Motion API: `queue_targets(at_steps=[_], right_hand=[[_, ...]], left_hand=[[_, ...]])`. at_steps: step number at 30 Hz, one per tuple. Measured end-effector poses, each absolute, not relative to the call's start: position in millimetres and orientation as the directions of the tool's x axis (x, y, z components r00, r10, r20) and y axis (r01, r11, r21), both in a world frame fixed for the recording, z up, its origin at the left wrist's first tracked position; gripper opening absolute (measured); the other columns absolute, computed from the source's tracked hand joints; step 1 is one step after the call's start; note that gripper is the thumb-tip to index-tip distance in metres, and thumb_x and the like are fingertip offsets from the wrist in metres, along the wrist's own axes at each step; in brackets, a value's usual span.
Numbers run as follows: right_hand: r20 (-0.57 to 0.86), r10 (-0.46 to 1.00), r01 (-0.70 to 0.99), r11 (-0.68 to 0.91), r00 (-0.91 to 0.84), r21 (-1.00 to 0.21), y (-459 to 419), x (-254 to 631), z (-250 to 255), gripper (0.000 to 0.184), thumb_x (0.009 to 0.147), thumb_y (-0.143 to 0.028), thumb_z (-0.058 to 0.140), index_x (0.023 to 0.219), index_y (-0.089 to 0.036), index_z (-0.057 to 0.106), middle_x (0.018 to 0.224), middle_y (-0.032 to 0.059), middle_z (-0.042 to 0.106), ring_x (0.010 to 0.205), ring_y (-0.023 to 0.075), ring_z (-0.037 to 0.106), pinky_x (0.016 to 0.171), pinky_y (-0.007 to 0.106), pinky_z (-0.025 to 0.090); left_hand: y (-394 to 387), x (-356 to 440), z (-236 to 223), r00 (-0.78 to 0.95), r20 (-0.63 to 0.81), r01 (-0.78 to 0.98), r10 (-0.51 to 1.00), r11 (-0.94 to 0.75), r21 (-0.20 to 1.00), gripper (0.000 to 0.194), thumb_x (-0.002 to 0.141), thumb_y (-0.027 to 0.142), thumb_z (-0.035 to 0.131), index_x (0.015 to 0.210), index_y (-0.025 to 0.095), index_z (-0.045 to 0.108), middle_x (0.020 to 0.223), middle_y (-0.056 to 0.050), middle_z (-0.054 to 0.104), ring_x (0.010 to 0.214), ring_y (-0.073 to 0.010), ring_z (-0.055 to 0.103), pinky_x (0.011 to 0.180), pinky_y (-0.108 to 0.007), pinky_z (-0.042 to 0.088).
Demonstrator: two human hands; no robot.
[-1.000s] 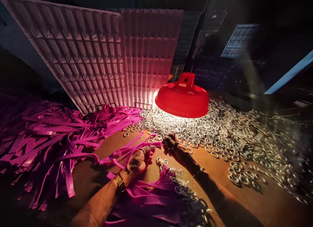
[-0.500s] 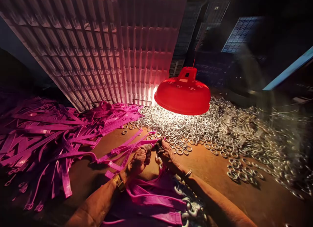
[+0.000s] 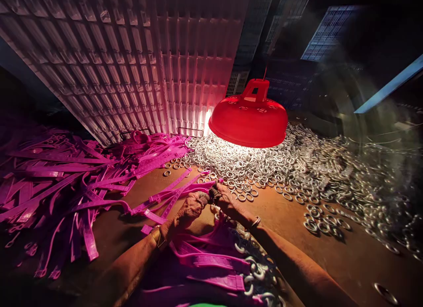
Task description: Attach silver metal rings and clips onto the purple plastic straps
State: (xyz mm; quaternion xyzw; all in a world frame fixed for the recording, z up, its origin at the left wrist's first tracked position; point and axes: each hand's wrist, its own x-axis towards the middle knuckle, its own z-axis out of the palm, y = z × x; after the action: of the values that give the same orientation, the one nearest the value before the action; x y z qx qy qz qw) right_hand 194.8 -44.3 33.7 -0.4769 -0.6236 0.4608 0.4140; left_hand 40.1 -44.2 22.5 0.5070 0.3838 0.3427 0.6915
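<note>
Close together at the middle of the table, my left hand (image 3: 191, 206) and my right hand (image 3: 227, 199) are both closed, with dark wraps on some fingers. They pinch a pink strap (image 3: 194, 189), whose end shows just above the right fingertips. Whether a ring is between the fingers is hidden. Beyond the hands spreads a large heap of metal rings (image 3: 238, 170). Between my forearms lie several finished-looking pink straps (image 3: 214, 259) with metal rings (image 3: 256, 271) at their ends.
A big pile of loose pink straps (image 3: 82, 179) covers the left side. Low over the ring heap hangs a lit red lamp (image 3: 247, 121). Ribbed translucent panels (image 3: 132, 69) stand behind the straps. One stray ring (image 3: 386, 293) lies at the lower right of the brown table (image 3: 297, 258).
My hands have drawn slightly closer together, still at the strap. The whole view has shifted a little, bringing a ring and a green patch into sight at the bottom.
</note>
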Motion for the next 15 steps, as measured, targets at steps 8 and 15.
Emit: queue_targets(at_steps=[8, 15], right_hand=[[0.084, 0.917, 0.431, 0.263, -0.391, -0.863, -102.2, 207.6, 83.5, 0.017, 0.091, -0.034, 0.044, 0.100, -0.020, 0.047, 0.056, -0.0056, 0.047, 0.044, 0.0090, 0.036, 0.043, 0.021, 0.026], [0.177, 0.911, 0.717, 0.403, -0.372, -0.569, -191.6, 208.3, 84.4, 0.012, 0.087, -0.028, 0.056, 0.093, -0.020, 0.048, 0.057, 0.0000, 0.057, 0.040, 0.0095, 0.039, 0.044, 0.025, 0.011]], left_hand=[[-64.3, 38.8, 100.3, 0.478, -0.405, 0.068, 0.779, 0.427, 0.902, 0.030, 0.066, 0.039, 0.067, 0.055, 0.017, 0.051, 0.041, 0.009, 0.033, 0.036, -0.0036, 0.020, 0.039, -0.024, 0.010], [-113.1, 28.6, 124.7, 0.723, -0.414, 0.213, 0.553, 0.391, 0.895, 0.029, 0.072, 0.038, 0.067, 0.058, 0.012, 0.065, 0.048, 0.004, 0.044, 0.048, -0.0066, 0.032, 0.048, -0.024, 0.021]])
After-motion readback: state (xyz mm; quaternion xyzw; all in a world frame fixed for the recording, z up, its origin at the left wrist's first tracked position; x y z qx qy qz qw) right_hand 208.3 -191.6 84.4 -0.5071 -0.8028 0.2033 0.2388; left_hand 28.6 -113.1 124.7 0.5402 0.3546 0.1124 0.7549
